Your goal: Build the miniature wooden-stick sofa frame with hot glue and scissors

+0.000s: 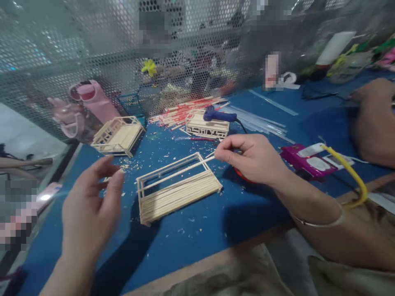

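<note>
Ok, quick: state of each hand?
Left hand: open, holding nothing, raised over the table.
Right hand: pinched on a thin stick at the frame.

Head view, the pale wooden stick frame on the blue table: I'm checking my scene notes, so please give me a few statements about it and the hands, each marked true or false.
1. The right hand pinches a thin wooden stick at the corner of the pale wooden stick frame. True.
2. The left hand grips the frame. False: it hovers open beside the frame, touching nothing.
3. A blue glue gun lies on a second stick model farther back. True.
4. The table cover is red. False: it is blue.
5. A magenta and white tool lies right of the right hand. True.
</note>
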A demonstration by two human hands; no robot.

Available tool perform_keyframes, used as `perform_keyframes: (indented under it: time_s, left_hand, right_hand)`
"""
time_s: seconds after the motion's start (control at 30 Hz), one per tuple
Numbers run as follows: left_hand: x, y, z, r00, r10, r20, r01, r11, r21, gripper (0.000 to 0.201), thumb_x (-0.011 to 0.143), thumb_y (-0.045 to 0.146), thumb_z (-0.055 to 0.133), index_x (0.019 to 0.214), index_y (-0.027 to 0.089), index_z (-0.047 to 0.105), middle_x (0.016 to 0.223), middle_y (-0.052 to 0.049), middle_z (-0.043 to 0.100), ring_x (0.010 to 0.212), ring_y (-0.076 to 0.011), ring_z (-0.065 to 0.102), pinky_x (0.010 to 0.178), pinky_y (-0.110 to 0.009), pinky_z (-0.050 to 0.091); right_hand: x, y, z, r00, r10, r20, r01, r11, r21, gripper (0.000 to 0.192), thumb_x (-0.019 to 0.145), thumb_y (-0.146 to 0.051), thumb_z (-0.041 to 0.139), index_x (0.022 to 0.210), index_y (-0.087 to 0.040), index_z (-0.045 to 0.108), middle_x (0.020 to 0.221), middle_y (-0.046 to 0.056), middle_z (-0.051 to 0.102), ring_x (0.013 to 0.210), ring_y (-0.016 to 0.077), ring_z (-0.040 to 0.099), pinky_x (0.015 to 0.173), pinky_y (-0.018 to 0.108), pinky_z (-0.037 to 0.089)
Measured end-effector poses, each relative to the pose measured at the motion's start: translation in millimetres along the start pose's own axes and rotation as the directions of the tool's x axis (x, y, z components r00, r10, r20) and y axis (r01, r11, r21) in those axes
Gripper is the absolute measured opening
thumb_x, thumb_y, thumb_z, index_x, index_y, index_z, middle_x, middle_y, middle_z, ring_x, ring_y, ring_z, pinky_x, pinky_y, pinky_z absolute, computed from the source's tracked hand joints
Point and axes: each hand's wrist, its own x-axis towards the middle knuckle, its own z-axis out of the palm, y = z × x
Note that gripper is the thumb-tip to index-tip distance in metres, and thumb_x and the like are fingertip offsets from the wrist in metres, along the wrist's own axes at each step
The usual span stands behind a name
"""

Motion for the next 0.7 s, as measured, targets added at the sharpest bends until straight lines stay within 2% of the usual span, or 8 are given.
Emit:
perform_keyframes:
  time_s: [0.03,0.1,0.17,0.3,0.4,0.5,0.6,0.7]
  left_hand:
    - [-8,13,0.0,0.982,0.188,-0.007,-0.188,0.982,0.020,0.034,0.087,0.035,0.047,0.115,0.020,0.058,0.103,-0.007,0.067,0.086,-0.0194,0.061,0.077,-0.032,0.048]
    - [-23,37,5.2,0.858,0.510,0.064,-0.507,0.860,-0.050,0.027,0.089,0.030,0.044,0.105,0.020,0.062,0.106,-0.007,0.068,0.099,-0.0210,0.060,0.084,-0.033,0.046]
    - [-34,57,14.4,0.782,0.591,0.197,-0.554,0.805,-0.213,0.025,0.090,0.026,0.042,0.101,0.020,0.063,0.096,-0.005,0.070,0.088,-0.0168,0.063,0.076,-0.027,0.047]
    - [-41,74,27.5,0.740,0.460,0.491,-0.311,0.881,-0.358,0.028,0.092,0.028,0.039,0.083,0.019,0.064,0.072,-0.001,0.066,0.064,-0.0134,0.057,0.059,-0.023,0.041]
    - [-40,74,28.9,0.702,0.359,0.615,-0.106,0.907,-0.408,0.031,0.091,0.034,0.039,0.075,0.019,0.061,0.065,0.002,0.060,0.061,-0.0122,0.051,0.058,-0.023,0.037]
    - [-39,70,31.8,0.639,0.257,0.725,0.169,0.872,-0.459,0.033,0.090,0.038,0.039,0.078,0.019,0.062,0.058,0.004,0.049,0.054,-0.0106,0.043,0.051,-0.022,0.032]
    - [-40,67,40.7,0.543,0.172,0.822,0.421,0.791,-0.444,0.034,0.087,0.043,0.041,0.084,0.018,0.063,0.051,0.007,0.039,0.045,-0.0084,0.032,0.044,-0.020,0.025]
    - [-42,65,50.8,0.508,0.150,0.848,0.531,0.721,-0.445,0.032,0.085,0.044,0.045,0.084,0.017,0.063,0.051,0.007,0.039,0.043,-0.0071,0.030,0.041,-0.019,0.021]
  right_hand:
    - [-5,-9,1,0.999,-0.050,0.016,0.050,0.999,0.004,0.014,0.078,-0.023,0.060,0.066,-0.017,0.063,0.061,-0.002,0.064,0.057,0.0098,0.054,0.055,0.021,0.040]
    - [-17,-26,6,0.990,-0.136,0.043,0.135,0.991,0.022,0.013,0.079,-0.020,0.058,0.067,-0.018,0.062,0.063,-0.002,0.065,0.058,0.0093,0.056,0.056,0.020,0.040]
    - [-30,-36,13,0.986,-0.164,0.044,0.162,0.986,0.039,0.015,0.081,-0.019,0.057,0.067,-0.018,0.062,0.064,-0.002,0.065,0.059,0.0089,0.057,0.057,0.019,0.041]
    - [-47,-31,17,0.997,-0.069,0.038,0.068,0.997,0.025,0.019,0.084,-0.024,0.052,0.068,-0.019,0.060,0.064,-0.002,0.064,0.059,0.0101,0.057,0.057,0.020,0.042]
    - [-51,-6,3,0.997,0.070,-0.006,-0.071,0.987,-0.146,0.024,0.089,-0.032,0.041,0.082,-0.020,0.061,0.076,0.002,0.067,0.069,0.0151,0.061,0.064,0.025,0.045]
    - [-52,29,-16,0.949,0.277,-0.150,-0.314,0.780,-0.542,0.032,0.085,-0.039,0.045,0.103,-0.014,0.056,0.098,0.014,0.065,0.089,0.0268,0.060,0.073,0.036,0.045]
    - [-51,56,-27,0.909,0.415,0.044,-0.242,0.610,-0.755,0.039,0.080,-0.038,0.052,0.107,-0.011,0.055,0.102,0.019,0.063,0.093,0.0323,0.060,0.074,0.039,0.045]
    - [-45,65,-29,0.876,0.454,0.165,-0.172,0.612,-0.772,0.036,0.081,-0.034,0.049,0.109,-0.014,0.054,0.103,0.016,0.065,0.091,0.0300,0.061,0.070,0.035,0.045]
